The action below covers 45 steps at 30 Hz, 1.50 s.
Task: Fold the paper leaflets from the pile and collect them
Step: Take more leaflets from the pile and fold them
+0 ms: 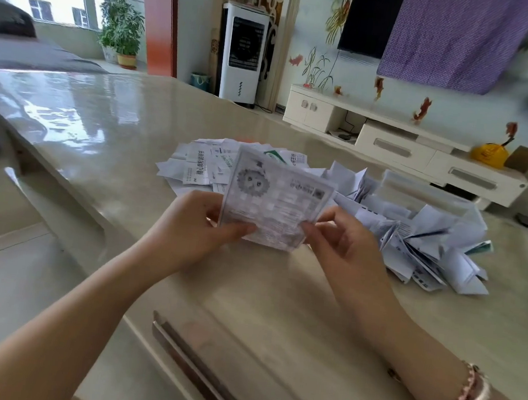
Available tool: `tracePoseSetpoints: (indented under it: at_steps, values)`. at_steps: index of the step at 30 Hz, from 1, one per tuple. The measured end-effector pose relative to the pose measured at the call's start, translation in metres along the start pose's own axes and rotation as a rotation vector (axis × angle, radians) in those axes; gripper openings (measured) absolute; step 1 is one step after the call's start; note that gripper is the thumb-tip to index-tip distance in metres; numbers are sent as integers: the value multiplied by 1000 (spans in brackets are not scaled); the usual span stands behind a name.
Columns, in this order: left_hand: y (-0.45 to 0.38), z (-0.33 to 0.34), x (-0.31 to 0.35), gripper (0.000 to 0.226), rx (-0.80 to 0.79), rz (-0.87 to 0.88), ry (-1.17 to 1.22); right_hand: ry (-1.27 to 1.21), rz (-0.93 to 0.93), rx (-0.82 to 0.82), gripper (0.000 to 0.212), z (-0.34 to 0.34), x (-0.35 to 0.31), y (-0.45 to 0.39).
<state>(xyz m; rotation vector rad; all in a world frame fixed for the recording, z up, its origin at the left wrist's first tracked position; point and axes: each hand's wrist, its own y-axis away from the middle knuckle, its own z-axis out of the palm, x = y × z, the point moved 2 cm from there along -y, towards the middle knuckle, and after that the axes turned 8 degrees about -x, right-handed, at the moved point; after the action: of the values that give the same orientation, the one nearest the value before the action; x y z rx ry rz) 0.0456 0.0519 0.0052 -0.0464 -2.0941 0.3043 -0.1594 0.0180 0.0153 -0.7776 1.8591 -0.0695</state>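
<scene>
Two bare forearms reach forward; left hand [200, 223] and right hand [345, 239] each pinch a leaflet [275, 197] at opposite lower edges.

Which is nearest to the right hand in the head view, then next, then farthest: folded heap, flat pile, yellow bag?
From the right hand:
1. Folded heap, just to its right on the table.
2. Flat pile, beyond the held leaflet, to the left.
3. Yellow bag, on the far cabinet.

The table [109, 129] is showing a glossy, polished, stone-like top that is mirroring the window. The leaflet [275, 197] is looking like thin matt printed paper, creased. The pile [205, 166] and the folded leaflets [428, 246] are showing the same matt white paper. A purple cloth [455, 38] is hanging, soft and matt.
</scene>
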Motion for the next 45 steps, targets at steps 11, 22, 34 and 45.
tracePoseSetpoints:
  at_steps: [11,22,34,45]
  values:
    - [-5,8,-1,42,-14,-177,6,338,-137,-81,41,5,13,-1]
    - [6,4,-2,73,-38,-217,62,597,-181,-419,48,17,17,0]
    - [20,-2,12,35,-221,74,-262,515,-106,-366,33,15,11,2]
    - [13,-6,8,41,-199,52,-2,100,-16,-106,21,5,13,0]
